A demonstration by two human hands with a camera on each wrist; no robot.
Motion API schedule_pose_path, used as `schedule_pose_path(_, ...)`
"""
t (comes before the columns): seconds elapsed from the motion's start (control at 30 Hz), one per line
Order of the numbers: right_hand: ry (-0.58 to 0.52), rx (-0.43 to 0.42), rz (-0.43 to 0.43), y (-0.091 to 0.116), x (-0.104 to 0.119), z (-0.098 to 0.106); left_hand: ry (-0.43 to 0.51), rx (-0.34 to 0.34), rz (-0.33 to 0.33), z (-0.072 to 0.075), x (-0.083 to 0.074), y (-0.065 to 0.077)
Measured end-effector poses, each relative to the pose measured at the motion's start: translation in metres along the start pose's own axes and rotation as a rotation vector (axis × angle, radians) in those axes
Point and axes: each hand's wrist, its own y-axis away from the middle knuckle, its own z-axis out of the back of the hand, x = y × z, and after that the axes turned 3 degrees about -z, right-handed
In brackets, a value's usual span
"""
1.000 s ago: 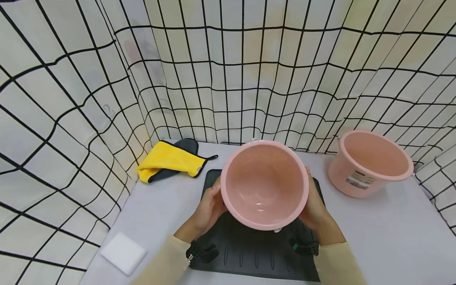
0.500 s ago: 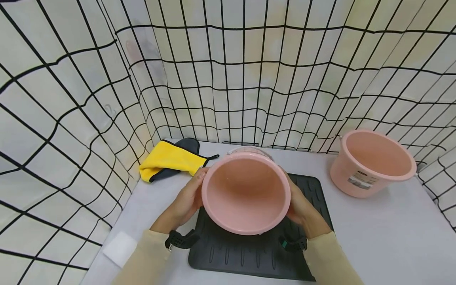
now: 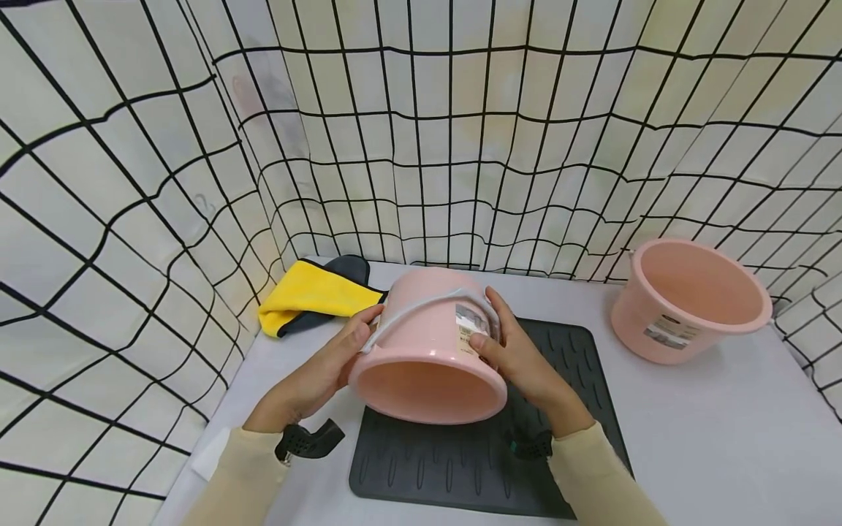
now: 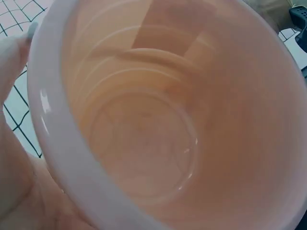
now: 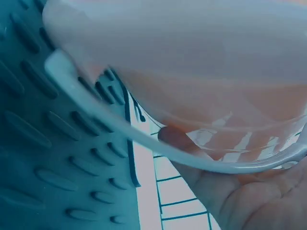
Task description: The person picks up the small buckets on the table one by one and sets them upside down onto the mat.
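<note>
Both hands hold a pink plastic bucket above a dark ribbed mat. Its mouth faces down toward the person, and its base points to the back. My left hand grips the bucket's left side near the rim; the left wrist view looks into the bucket's bare inside. On the other side, my right hand grips it, thumb over the printed label and fingers partly hidden behind. A pale bail handle lies across the bucket's upper side and passes over the right fingers in the right wrist view.
A second pink bucket stands upright at the right back. A yellow and grey cloth lies at the left back. The left sleeve partly covers a white square item. Black wire mesh encloses the table's back and sides.
The bucket has moved left and tipped forward, its mouth turning from the camera to downward. Its handle and label have come into view. The right thumb now lies on the label.
</note>
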Motion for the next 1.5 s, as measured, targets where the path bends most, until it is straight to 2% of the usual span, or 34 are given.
schedule_pose_path(0.13,0.069,0.008,0.061,-0.002,0.003,-0.005,-0.026,-0.022,0.031,-0.001,-0.001,0.0)
schedule_pose_path(0.2,0.083,0.016,0.094,-0.003,0.004,-0.008,-0.054,-0.028,0.021,-0.002,-0.001,0.0)
schedule_pose_path(0.33,0.117,0.021,0.141,-0.003,0.006,-0.009,-0.138,-0.046,-0.082,-0.007,0.003,-0.003)
schedule_pose_path(0.47,0.158,0.015,0.136,-0.003,0.006,-0.009,-0.231,-0.108,-0.212,-0.014,0.008,-0.005)
schedule_pose_path(0.57,0.193,-0.015,0.125,-0.003,0.004,-0.009,-0.277,-0.137,-0.246,-0.018,0.011,-0.006)
schedule_pose_path(0.77,0.252,-0.073,0.148,-0.002,0.001,-0.011,-0.308,-0.13,-0.242,-0.019,0.015,-0.005)
schedule_pose_path(0.93,0.259,-0.046,0.193,0.0,-0.002,-0.011,-0.339,-0.144,-0.229,-0.018,0.016,-0.004)
schedule_pose_path(1.1,0.245,-0.041,0.241,-0.001,-0.007,-0.014,-0.355,-0.142,-0.25,-0.017,0.017,-0.003)
schedule_pose_path(1.37,0.236,-0.043,0.218,0.001,-0.013,-0.02,-0.376,-0.157,-0.255,-0.016,0.027,-0.004)
schedule_pose_path(1.5,0.183,-0.035,0.21,0.003,-0.015,-0.025,-0.379,-0.174,-0.269,-0.017,0.034,-0.005)
